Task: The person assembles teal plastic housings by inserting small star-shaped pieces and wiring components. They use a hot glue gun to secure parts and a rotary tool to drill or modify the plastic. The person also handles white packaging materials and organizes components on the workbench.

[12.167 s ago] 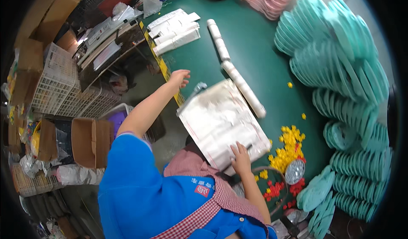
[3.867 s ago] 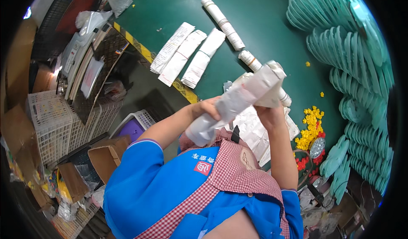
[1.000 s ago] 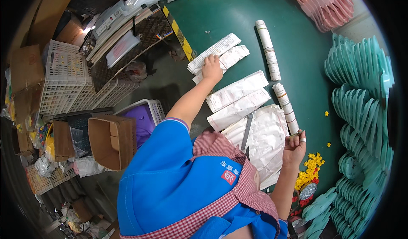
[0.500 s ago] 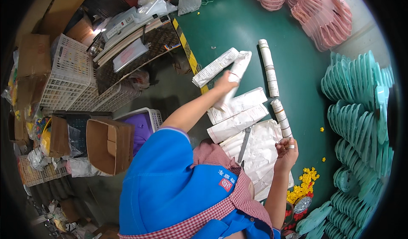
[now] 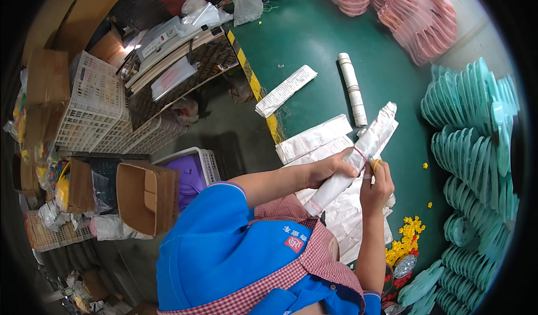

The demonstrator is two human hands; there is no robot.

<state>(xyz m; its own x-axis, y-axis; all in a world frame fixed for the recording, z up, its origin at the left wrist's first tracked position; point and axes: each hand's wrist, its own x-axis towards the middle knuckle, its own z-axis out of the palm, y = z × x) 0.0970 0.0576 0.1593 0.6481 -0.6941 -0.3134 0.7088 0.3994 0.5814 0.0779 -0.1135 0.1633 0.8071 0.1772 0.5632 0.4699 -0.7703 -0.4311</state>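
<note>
My left hand (image 5: 335,168) is closed around a roll of white printed sheets (image 5: 378,133), held slanting above the green table. My right hand (image 5: 376,187) is at the roll's near side, fingers pinched on a thin reddish rubber band (image 5: 358,152) that runs round the roll. A yellow loop shows at these fingers. Flat folded white bundles (image 5: 314,138) and crumpled white sheets (image 5: 342,217) lie under my hands. Beyond them rests another banded white roll (image 5: 352,90). A separate folded bundle (image 5: 286,91) lies at the table's left edge.
Stacked turquoise plastic pieces (image 5: 465,152) line the right side, pink ones (image 5: 417,18) the far right. Small yellow pieces (image 5: 406,239) are heaped by my right forearm. Yellow-black tape (image 5: 252,80) marks the table's left edge. A cardboard box (image 5: 147,197) and white crates (image 5: 92,102) stand left.
My left hand has brought a white roll from the left over to the right, in front of me. My right hand has met it there. The second banded roll is now hidden behind it.
</note>
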